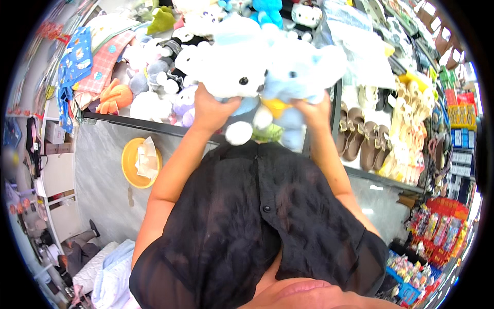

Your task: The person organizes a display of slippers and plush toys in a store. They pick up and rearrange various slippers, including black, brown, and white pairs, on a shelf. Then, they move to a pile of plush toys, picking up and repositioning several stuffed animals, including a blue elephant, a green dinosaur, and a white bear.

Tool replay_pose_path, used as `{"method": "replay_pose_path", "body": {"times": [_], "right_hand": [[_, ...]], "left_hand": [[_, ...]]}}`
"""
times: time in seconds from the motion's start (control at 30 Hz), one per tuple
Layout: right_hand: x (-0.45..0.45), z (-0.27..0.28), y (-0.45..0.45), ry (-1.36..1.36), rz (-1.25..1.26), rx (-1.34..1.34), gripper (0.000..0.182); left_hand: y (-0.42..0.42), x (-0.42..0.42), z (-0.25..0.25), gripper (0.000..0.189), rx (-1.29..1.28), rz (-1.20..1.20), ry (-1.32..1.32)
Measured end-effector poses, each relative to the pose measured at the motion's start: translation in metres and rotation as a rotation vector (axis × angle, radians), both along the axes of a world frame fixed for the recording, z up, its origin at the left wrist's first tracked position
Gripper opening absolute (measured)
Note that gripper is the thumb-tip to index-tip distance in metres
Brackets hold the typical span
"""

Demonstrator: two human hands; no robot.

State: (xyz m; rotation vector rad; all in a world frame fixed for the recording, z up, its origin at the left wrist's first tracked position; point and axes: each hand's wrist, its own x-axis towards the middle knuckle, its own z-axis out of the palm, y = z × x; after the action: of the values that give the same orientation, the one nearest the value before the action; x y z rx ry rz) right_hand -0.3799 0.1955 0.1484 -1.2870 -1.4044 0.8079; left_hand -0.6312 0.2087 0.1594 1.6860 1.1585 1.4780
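Observation:
My left hand point(213, 110) grips the lower body of a white plush toy point(231, 69) with a dark eye and rounded white feet. At the right, my right hand point(316, 110) is closed around the side of a light-blue plush toy point(289, 77) with large pale ears and a yellow band at its neck. The two toys are held up side by side, touching, above the edge of a display table point(135, 120). Part of a green plush item point(270, 132) shows below and between them. Bright light washes out the toys' upper parts.
More plush toys point(152, 106) and folded cloths point(108, 61) lie on the display at the left. Brown sandals point(353, 133) and cream slippers point(403, 127) fill the right-hand display. A yellow basin point(128, 164) stands on the floor. Packaged goods point(440, 228) are at the lower right.

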Motion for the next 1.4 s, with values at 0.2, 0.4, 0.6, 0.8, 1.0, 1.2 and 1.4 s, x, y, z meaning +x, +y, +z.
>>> {"method": "replay_pose_path", "body": {"times": [0.2,0.4,0.6,0.8,1.0,1.2,1.4], "right_hand": [[0.045,0.046,0.002,0.53,-0.245,0.245,0.051],[-0.003,-0.009,0.002,0.3,-0.001,-0.113,0.076],[0.076,0.008,-0.014,0.666,-0.104,0.156,0.063],[0.024,-0.06,-0.021,0.191,-0.031,-0.03,0.076],[0.02,-0.033,-0.013,0.525,0.27,-0.233,0.097],[0.035,-0.036,-0.008,0.483,0.24,-0.181,0.088],[0.094,-0.025,-0.004,0.715,0.298,-0.184,0.079]], "left_hand": [[0.006,-0.046,0.03,0.03,-0.116,0.091,-0.468],[-0.005,-0.012,0.008,0.052,-0.065,-0.129,0.005],[-0.008,-0.1,0.01,0.05,-0.111,-0.009,-0.383],[-0.01,-0.044,-0.03,0.064,-0.368,-0.26,-0.017],[-0.005,-0.009,-0.036,0.08,-0.388,-0.517,-0.201],[0.022,-0.012,-0.046,0.08,-0.569,-0.611,-0.226],[0.017,0.05,-0.059,0.081,-0.402,-0.768,-0.101]]}}
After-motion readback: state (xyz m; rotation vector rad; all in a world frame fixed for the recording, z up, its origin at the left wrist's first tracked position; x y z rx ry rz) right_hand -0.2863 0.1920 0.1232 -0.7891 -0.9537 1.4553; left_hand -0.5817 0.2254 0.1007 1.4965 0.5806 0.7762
